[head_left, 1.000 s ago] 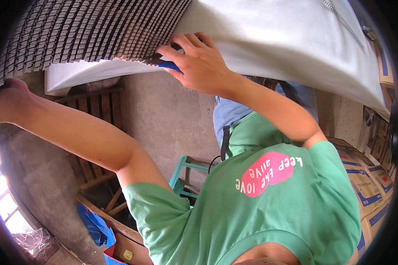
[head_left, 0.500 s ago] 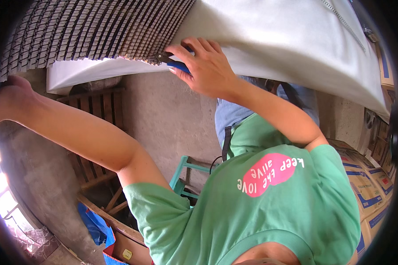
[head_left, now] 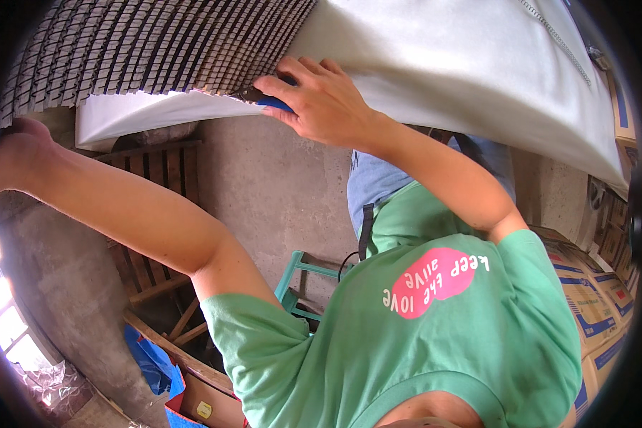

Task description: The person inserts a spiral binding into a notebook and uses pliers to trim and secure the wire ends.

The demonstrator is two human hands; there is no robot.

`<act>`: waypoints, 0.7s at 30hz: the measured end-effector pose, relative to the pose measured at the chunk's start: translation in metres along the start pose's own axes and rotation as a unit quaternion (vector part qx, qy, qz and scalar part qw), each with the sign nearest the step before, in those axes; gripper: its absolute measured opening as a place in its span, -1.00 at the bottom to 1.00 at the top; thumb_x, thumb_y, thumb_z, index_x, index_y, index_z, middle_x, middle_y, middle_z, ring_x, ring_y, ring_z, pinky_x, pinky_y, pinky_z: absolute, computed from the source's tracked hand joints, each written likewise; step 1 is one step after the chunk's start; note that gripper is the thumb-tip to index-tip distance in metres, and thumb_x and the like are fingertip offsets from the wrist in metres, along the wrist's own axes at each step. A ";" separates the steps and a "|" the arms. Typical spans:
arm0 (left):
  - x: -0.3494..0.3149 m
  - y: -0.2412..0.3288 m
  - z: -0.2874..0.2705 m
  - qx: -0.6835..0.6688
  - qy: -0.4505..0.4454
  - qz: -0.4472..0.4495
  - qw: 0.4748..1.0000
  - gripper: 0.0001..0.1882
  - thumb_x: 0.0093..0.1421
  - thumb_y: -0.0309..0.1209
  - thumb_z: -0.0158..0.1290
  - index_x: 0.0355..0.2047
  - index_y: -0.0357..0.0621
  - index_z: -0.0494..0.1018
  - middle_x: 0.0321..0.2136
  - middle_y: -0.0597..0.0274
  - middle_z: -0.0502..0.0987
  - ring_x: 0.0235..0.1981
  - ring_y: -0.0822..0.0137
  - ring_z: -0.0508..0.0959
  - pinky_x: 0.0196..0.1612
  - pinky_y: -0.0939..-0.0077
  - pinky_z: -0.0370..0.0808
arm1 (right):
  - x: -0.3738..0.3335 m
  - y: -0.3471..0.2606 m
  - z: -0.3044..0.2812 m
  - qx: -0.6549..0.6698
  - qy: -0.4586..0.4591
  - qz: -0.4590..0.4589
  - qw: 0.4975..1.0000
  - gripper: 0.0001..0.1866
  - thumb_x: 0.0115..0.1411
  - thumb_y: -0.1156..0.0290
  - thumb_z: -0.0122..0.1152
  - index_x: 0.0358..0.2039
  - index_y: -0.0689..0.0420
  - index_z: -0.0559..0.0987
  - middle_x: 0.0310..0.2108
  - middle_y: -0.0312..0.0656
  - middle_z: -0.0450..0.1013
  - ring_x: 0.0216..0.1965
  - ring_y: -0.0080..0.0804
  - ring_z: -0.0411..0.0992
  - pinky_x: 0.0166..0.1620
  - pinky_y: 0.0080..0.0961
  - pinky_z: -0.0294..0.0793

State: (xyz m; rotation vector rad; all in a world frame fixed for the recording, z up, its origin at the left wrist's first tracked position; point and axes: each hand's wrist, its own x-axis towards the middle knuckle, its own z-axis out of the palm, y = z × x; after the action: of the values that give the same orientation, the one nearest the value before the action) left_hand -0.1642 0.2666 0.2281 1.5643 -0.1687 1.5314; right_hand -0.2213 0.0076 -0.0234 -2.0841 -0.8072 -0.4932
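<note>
Where grey mesh (head_left: 143,50) overlies the white surface (head_left: 435,64), the right hand (head_left: 324,100) is closed around blue-handled pliers (head_left: 277,105) at the mesh edge. The left hand's (head_left: 18,153) grip is indeterminable; concrete floor (head_left: 271,171) shows below.

The left arm (head_left: 132,207) stretches far out to the left, only slightly bent at the elbow (head_left: 201,250). Its wrist is cocked and the left hand (head_left: 13,158) lies at the rim of the view, its fingers mostly hidden. The right forearm (head_left: 431,167) slants leftward across the front of the body from a bent elbow. The right hand (head_left: 324,100) shows its back, fingers (head_left: 309,66) curled in a grip, thumb (head_left: 284,115) opposite.
</note>
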 end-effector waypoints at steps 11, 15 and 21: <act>0.000 0.000 -0.002 0.000 0.004 -0.001 1.000 -0.51 0.19 -0.15 -0.22 0.12 0.03 0.16 0.13 0.48 0.20 0.07 0.55 0.23 0.05 0.43 0.31 | -0.003 -0.008 -0.019 -0.033 0.041 0.018 0.998 -0.61 0.02 0.23 0.28 -0.10 -0.03 0.51 -0.23 -0.14 0.43 -0.20 -0.24 0.43 -0.12 -0.22 0.34; -0.001 0.001 -0.001 -0.002 0.003 -0.003 1.000 -0.51 0.19 -0.15 -0.22 0.12 0.03 0.16 0.13 0.48 0.20 0.07 0.55 0.23 0.04 0.43 0.31 | 0.003 -0.007 -0.014 -0.032 0.032 -0.013 0.999 -0.57 -0.01 0.25 0.29 -0.07 -0.08 0.48 -0.13 -0.16 0.34 -0.11 -0.23 0.37 -0.05 -0.17 0.27; 0.001 0.001 0.001 -0.010 0.002 -0.009 1.000 -0.51 0.19 -0.15 -0.23 0.12 0.04 0.16 0.13 0.49 0.19 0.07 0.56 0.23 0.04 0.43 0.32 | 0.009 -0.012 -0.013 0.183 -0.123 0.134 0.966 -0.63 0.08 0.19 0.23 -0.10 -0.03 0.46 -0.28 -0.13 0.41 -0.27 -0.20 0.43 -0.20 -0.25 0.39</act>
State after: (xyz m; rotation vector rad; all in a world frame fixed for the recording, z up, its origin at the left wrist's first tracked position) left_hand -0.1643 0.2659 0.2296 1.5434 -0.1653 1.5146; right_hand -0.2239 0.0062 -0.0038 -1.8863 -0.6794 0.0635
